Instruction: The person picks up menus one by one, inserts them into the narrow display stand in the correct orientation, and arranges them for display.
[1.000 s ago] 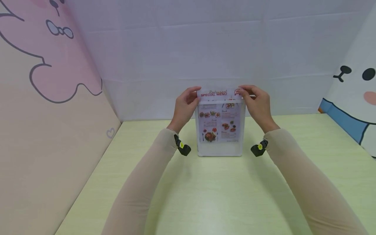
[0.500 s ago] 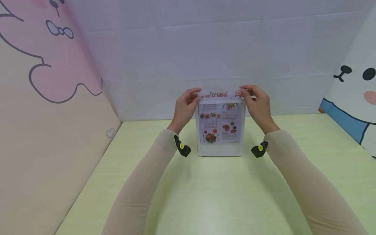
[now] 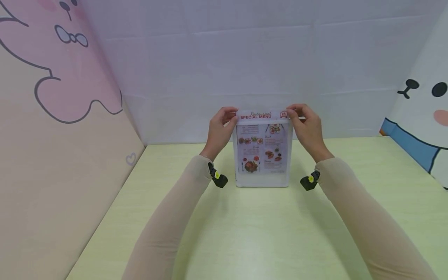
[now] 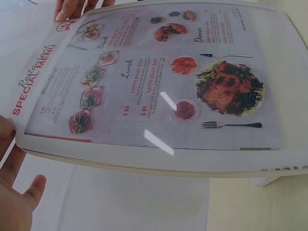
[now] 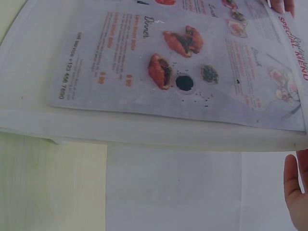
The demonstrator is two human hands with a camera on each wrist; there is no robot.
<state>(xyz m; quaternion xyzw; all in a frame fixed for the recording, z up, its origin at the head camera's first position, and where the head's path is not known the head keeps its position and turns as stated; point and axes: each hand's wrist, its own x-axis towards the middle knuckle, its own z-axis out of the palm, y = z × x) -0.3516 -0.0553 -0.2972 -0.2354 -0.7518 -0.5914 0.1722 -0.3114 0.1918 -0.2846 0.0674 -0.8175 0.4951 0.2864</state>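
Observation:
A printed restaurant menu [image 3: 261, 116] stands most of the way inside a white display frame [image 3: 262, 180], its heading strip rising above the frame's top edge. At the upper left corner, my left hand [image 3: 220, 130] pinches the sheet between thumb and fingers. My right hand [image 3: 308, 130] pinches the opposite corner, beside the red logo. In the left wrist view, the menu's lower edge [image 4: 280, 120] lies short of the frame's bottom, and light glints off the clear front. Part of my right hand [image 5: 297, 192] shows at the frame's side in the right wrist view.
The frame stands upright on a pale wooden table [image 3: 259, 233], close to a white cloth backdrop [image 3: 224, 58]. A pink cartoon panel [image 3: 80, 77] flanks the left side and a white cartoon panel [image 3: 427, 116] the right. Black wrist cameras [image 3: 219, 180] hang beneath both sleeves.
The menu has slid a little lower inside the frame, so less of its heading strip stands above the rim. Both hands have come down slightly with it.

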